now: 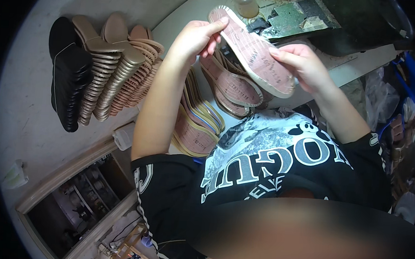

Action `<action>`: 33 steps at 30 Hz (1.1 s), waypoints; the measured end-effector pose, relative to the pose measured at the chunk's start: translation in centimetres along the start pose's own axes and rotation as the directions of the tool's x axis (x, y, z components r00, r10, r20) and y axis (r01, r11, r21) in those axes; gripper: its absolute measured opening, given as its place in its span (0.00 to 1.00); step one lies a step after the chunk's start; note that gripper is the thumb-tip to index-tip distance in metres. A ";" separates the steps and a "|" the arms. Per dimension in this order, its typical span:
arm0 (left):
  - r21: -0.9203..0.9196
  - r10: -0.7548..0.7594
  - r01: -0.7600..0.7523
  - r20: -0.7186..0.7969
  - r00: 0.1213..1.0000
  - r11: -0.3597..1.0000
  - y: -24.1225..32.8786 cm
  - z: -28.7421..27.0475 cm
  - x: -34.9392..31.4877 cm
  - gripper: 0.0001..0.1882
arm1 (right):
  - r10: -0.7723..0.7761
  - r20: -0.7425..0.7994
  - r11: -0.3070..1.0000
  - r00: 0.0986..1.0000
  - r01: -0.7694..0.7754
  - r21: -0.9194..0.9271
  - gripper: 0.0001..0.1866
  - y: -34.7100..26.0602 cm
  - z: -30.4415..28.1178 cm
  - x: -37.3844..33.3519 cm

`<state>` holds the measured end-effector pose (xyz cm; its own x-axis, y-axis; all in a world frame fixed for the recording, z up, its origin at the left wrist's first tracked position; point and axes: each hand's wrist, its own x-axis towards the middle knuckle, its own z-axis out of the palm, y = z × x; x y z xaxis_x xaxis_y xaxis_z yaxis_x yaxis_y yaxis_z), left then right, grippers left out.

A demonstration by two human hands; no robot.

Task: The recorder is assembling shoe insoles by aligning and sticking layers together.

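Two bare hands hold one pink insole [255, 54], raised at a slant above the worktable [173, 20], its pink face marked with dark lines and stamping. The left hand [194, 41] pinches its upper end, thumb on the face and the other fingers curled at the edge; the right hand [299, 66] grasps the opposite edge, nearer the lower end, its thumb also on the face and the fingers mostly hidden underneath. Below the insole sit two stacks of similar pieces: a near stack [195, 133] by the left forearm and a middle stack [238, 88] partly covered by the held piece (I cannot count the layers in either). At the left, by the wall, stand four rows of soles: one black row [68, 83], two metallic-toned rows [99, 66] and one pink row [142, 64]. Beyond the hands are one red-capped bottle [246, 7] and one worn green plate [292, 20].
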<state>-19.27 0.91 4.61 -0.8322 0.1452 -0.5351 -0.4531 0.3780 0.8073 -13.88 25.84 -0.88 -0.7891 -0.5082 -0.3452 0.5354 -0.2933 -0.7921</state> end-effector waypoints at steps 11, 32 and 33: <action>0.407 0.219 0.145 -0.720 0.658 0.902 -13.6 0.1 -14.9 0.31 | -0.016 0.203 0.511 0.979 0.183 -0.840 0.20 4.8 3.2 -1.4; 0.010 0.238 -0.393 -0.809 0.537 0.920 -10.0 6.0 -16.9 0.40 | 0.059 0.469 0.853 0.881 0.199 -0.482 0.24 3.6 5.3 -2.9; 0.201 0.343 -0.318 -0.797 0.497 0.927 -10.4 5.4 -15.7 0.36 | 0.022 0.475 0.878 0.880 0.209 -0.430 0.25 4.1 5.6 -2.2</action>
<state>0.18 -0.35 3.29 -0.8241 -0.5264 0.2093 -0.0910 0.4875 0.8683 -8.25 21.22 -0.51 -0.5394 -0.8380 -0.0825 0.1756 -0.0161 -0.9843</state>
